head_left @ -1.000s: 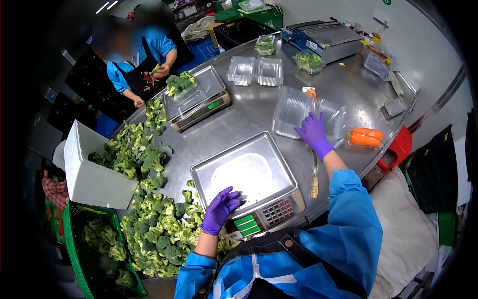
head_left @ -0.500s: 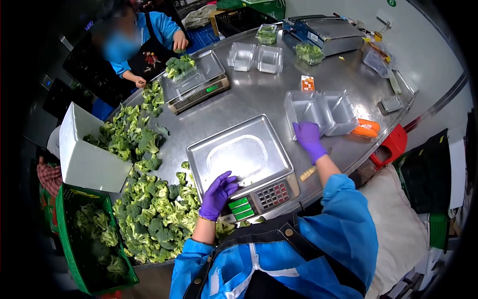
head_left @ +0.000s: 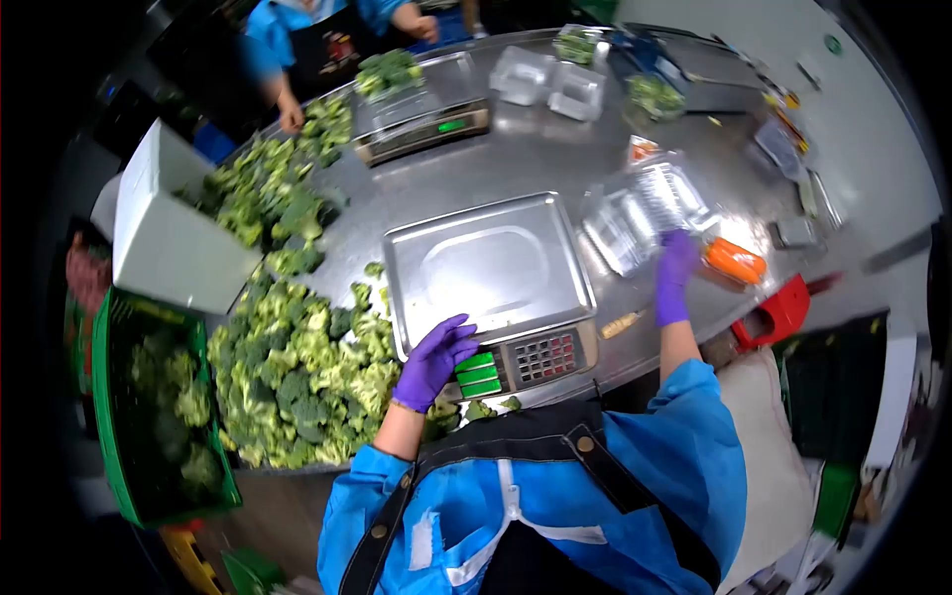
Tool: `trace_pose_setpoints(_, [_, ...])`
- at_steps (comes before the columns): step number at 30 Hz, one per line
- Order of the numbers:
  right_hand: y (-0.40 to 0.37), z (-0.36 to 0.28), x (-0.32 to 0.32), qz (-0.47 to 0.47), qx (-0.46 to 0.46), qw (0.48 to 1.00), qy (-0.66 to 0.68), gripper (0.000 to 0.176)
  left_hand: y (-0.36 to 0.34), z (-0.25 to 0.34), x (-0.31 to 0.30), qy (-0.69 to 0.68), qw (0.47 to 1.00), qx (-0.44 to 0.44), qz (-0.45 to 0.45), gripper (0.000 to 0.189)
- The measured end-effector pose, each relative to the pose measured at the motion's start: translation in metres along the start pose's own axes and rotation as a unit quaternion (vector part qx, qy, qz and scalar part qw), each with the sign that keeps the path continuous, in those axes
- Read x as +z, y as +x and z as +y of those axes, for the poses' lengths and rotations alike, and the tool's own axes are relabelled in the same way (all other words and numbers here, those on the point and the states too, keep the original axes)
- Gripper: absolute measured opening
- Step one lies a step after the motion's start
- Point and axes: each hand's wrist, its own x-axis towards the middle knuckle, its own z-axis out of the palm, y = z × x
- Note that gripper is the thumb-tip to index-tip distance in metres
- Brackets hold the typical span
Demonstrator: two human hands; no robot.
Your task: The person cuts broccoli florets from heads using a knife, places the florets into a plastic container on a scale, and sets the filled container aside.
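My left hand [head_left: 433, 365], in a purple glove, is over the front left corner of a scale's steel pan [head_left: 486, 260]. Its fingers are spread and slightly bent, with nothing in them. Farther right, my purple-gloved right hand [head_left: 677, 273] is at the near edge of an open clear plastic clamshell box [head_left: 622, 236], which sits tilted. Motion blurs those fingers, but they appear closed on the box's edge. Cut broccoli florets [head_left: 307, 382] lie heaped just left of the scale. The scale's green displays [head_left: 479, 375] are lit beside my left wrist.
Across the table a co-worker's hand [head_left: 290, 114] is near broccoli and a second scale [head_left: 421, 139]. A white foam box [head_left: 183, 238] and green crate [head_left: 149, 416] stand left. Orange carrots [head_left: 734, 260], a red stool [head_left: 773, 312] and more clear boxes [head_left: 550, 79] are around.
My right hand has moved right along the clamshell box, which has turned and tilted. My left hand stays by the scale. The co-worker's hand has moved away from the second scale; the view has shifted.
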Motion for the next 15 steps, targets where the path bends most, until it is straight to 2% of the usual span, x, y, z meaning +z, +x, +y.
trace_pose_setpoints(2, [0.010,-0.027,-0.012,0.047,0.010,0.998,0.050,0.027,-0.008,0.000,0.000,0.001,1.000,-0.013,0.009,0.043])
trace_pose_setpoints(3, [0.011,-0.061,-0.028,-0.014,-0.101,0.995,0.001,0.024,-0.011,-0.001,0.001,0.011,1.000,-0.009,0.005,0.044])
trace_pose_setpoints(5, [-0.001,-0.112,-0.032,-0.032,-0.284,0.958,0.038,0.017,-0.016,-0.005,0.000,-0.002,1.000,-0.003,0.002,0.042])
trace_pose_setpoints(7, [-0.032,-0.146,-0.022,-0.074,-0.317,0.940,0.103,0.014,-0.015,-0.017,-0.011,-0.039,0.999,-0.001,-0.007,0.040])
trace_pose_setpoints(9, [-0.062,-0.164,-0.013,-0.218,-0.425,0.877,0.048,0.011,-0.022,-0.013,-0.013,-0.042,0.999,-0.004,-0.006,0.040])
trace_pose_setpoints(10, [-0.077,-0.168,-0.007,-0.225,-0.432,0.871,0.062,0.011,-0.031,-0.005,-0.016,-0.045,0.999,0.009,0.006,0.040])
trace_pose_setpoints(12, [-0.103,-0.172,0.004,-0.337,-0.439,0.832,0.044,0.016,-0.050,0.018,-0.014,0.082,0.992,0.055,0.081,0.037])
trace_pose_setpoints(13, [-0.109,-0.174,0.004,-0.342,-0.443,0.827,0.050,0.016,-0.059,0.025,-0.022,0.186,0.966,0.123,0.130,0.035])
trace_pose_setpoints(15, [-0.119,-0.180,0.005,-0.348,-0.433,0.830,0.047,0.029,-0.081,0.042,-0.062,0.420,0.841,0.196,0.279,0.036])
